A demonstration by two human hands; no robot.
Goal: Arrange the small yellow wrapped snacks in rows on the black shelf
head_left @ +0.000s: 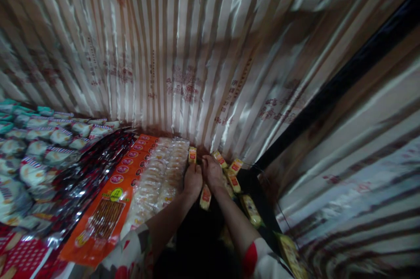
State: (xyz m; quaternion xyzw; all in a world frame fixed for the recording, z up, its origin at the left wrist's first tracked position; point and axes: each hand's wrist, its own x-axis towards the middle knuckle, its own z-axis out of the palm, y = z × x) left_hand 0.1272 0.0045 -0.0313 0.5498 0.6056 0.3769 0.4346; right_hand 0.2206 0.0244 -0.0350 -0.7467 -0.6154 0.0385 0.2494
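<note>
My left hand (193,179) is closed at the far end of a dark surface, its fingers on a small yellow packet (192,155) with a red label. Just to its right, my right hand (212,170) has its fingers curled inward; whatever they may hold is hidden. Similar small packets lie around the right hand: one packet (205,196) is below and between the wrists, and several, including a tilted packet (235,166), sit to its right. Beside my left forearm are rows of clear-wrapped pale snacks (160,174).
Left of the clear wrappers lie orange snack packs (111,209), dark shiny packs (88,174) and many white-and-teal bags (36,147). Striped plastic sheeting (183,51) rises behind, and a black post (328,86) slants at right. Larger yellow packs (251,210) lie along the right edge.
</note>
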